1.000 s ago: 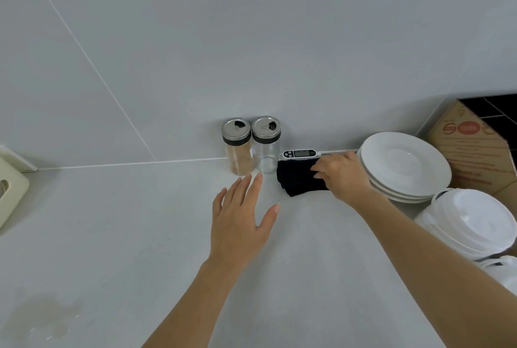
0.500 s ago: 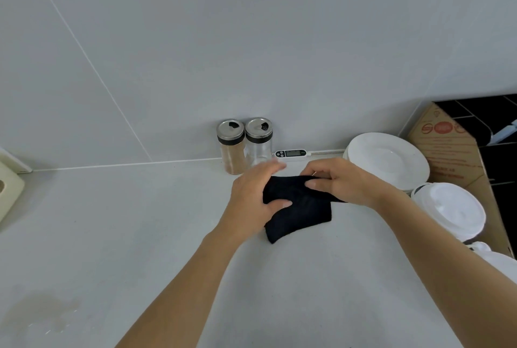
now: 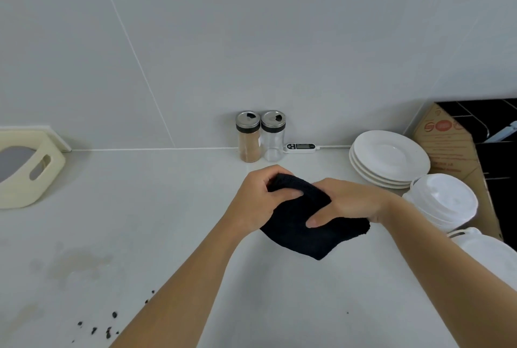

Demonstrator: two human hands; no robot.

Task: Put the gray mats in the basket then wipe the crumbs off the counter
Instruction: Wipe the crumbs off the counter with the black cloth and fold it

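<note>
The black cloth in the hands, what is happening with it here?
A person holds a black cloth with both hands, left hand and right hand, just above the white counter. Dark crumbs lie unwiped near the front left. A cream basket stands at the far left.

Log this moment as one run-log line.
phase: wipe prep | left hand + right hand: both gripping black cloth | crumbs: on counter, unwiped | basket: far left

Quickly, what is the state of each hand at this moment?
Left hand: closed, gripping the black cloth at its upper left.
Right hand: closed, gripping the same cloth from the right.
</note>
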